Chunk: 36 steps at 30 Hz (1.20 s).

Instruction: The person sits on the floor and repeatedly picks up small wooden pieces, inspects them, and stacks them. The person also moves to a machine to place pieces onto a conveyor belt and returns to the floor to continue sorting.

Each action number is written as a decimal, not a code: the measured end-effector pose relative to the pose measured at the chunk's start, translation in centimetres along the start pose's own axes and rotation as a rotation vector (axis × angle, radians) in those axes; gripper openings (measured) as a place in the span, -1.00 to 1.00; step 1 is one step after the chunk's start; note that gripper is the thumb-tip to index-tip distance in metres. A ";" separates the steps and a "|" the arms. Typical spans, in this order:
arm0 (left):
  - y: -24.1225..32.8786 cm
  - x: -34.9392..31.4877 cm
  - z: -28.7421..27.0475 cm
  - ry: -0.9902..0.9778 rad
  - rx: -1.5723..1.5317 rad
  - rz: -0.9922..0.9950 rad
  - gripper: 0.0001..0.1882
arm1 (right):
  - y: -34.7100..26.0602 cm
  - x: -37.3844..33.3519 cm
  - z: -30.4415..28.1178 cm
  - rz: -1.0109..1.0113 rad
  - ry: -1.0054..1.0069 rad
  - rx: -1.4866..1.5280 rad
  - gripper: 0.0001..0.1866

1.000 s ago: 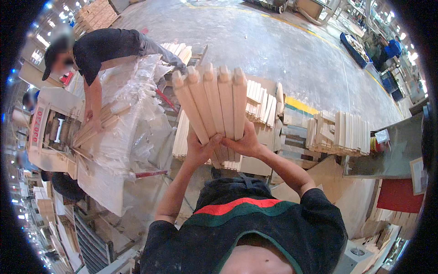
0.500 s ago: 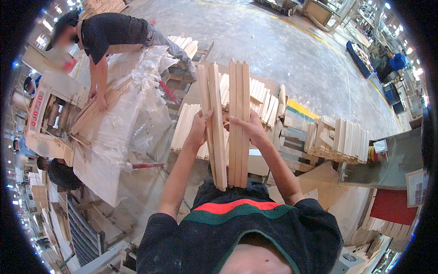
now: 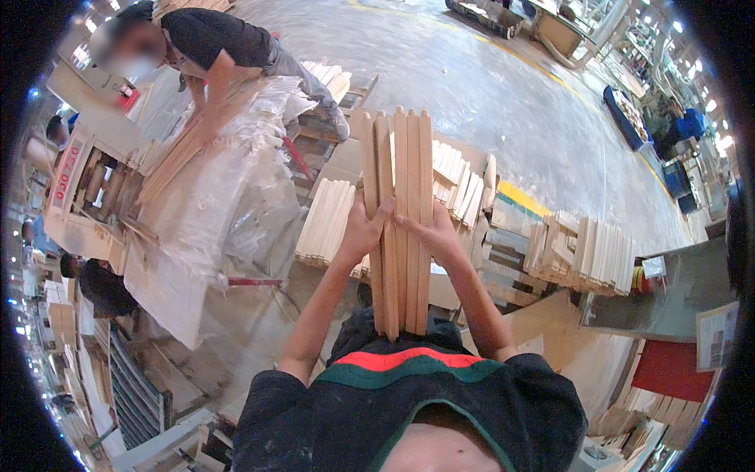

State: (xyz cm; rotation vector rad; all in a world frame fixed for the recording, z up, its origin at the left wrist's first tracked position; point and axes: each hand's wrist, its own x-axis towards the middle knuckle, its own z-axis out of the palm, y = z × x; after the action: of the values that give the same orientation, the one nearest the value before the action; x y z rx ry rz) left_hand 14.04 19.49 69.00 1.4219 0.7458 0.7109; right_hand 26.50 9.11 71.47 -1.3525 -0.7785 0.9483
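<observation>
Several long, light wooden slats (image 3: 406, 279) stand upright side by side in front of my body, their near ends by the hem of my shirt. My left hand (image 3: 366, 230) is closed round the slats on the left, its thumb across their faces. On the right side my right hand (image 3: 435, 234) is closed round the other slats, its thumb reaching toward my left thumb. The two bunches lie against each other along most of their length. Just beyond them, stacked pale slats (image 3: 325, 220) lie partly hidden behind my hands and the held slats.
At the left a co-worker (image 3: 224, 39) bends over a plastic-covered table (image 3: 189, 236), handling slats (image 3: 177, 161) beside a machine (image 3: 98, 189). More slats (image 3: 582, 252) are stacked on a pallet at the right, near a grey surface (image 3: 676, 275). A red bar (image 3: 252, 281) projects from the table.
The gap between the two bunches has closed; the left bunch has moved right against the right one. The co-worker has lifted some slats from the table.
</observation>
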 end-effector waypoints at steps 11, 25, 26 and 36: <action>8.5 -6.8 -1.0 -0.144 -0.274 0.186 -0.49 | -5.7 -4.4 0.1 -0.388 -0.152 -0.141 -0.46; 0.5 -7.0 -5.8 -0.344 -0.004 0.167 -0.29 | -5.8 -4.0 -0.7 -0.671 -0.304 -0.338 -0.41; 0.1 -7.1 -6.0 -0.320 -0.088 0.191 -0.27 | -5.7 -4.0 -0.7 -0.652 -0.329 -0.324 -0.40; -0.9 -6.6 -7.7 -0.316 0.240 0.366 -0.19 | -6.5 -4.5 0.8 -0.738 -0.268 -0.281 -0.42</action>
State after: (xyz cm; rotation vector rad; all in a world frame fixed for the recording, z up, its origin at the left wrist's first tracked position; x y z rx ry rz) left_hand 3.93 18.66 68.23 1.8660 0.3326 0.6663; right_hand 24.50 5.60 78.31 -1.0391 -1.5277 0.4358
